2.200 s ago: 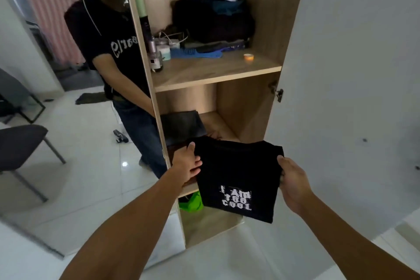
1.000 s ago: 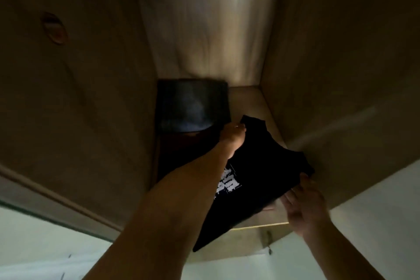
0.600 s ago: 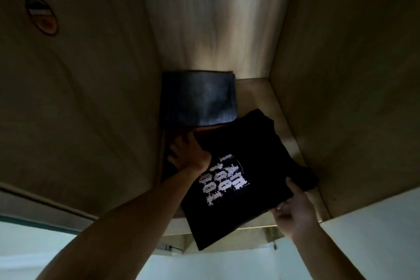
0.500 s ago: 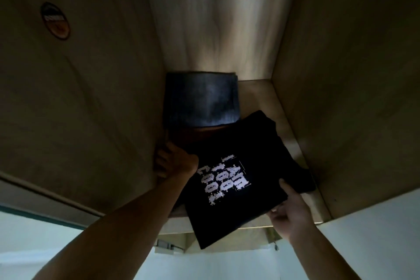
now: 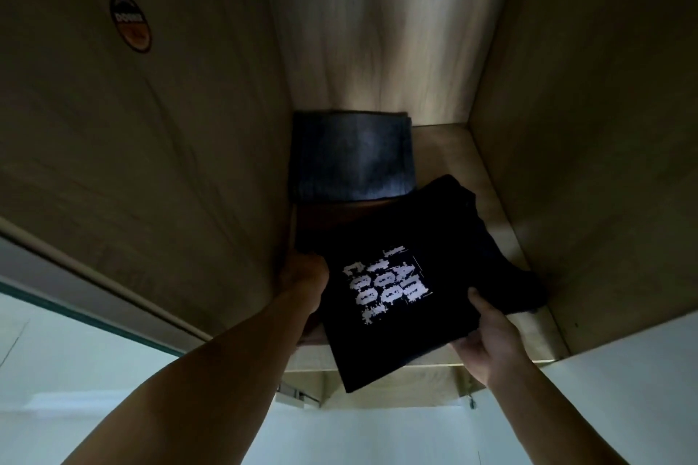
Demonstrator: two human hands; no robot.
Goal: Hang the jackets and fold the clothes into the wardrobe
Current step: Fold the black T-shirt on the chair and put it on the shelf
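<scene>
Folded black t-shirt [image 5: 408,276] sits skewed at lower centre, half on the shelf [image 5: 449,147], right hand [image 5: 487,336] pinching its near edge and left hand [image 5: 302,272] at its left side, grip unclear; looks light and floppy, so support both edges.

I see a black folded T-shirt [image 5: 408,276] with ragged white lettering printed on it. Behind it on the far left lies dark blue-grey folded denim [image 5: 351,159]. The wardrobe wall [image 5: 151,162] is pale wood grain, with a round black-and-orange sticker [image 5: 130,23] on the left.
</scene>
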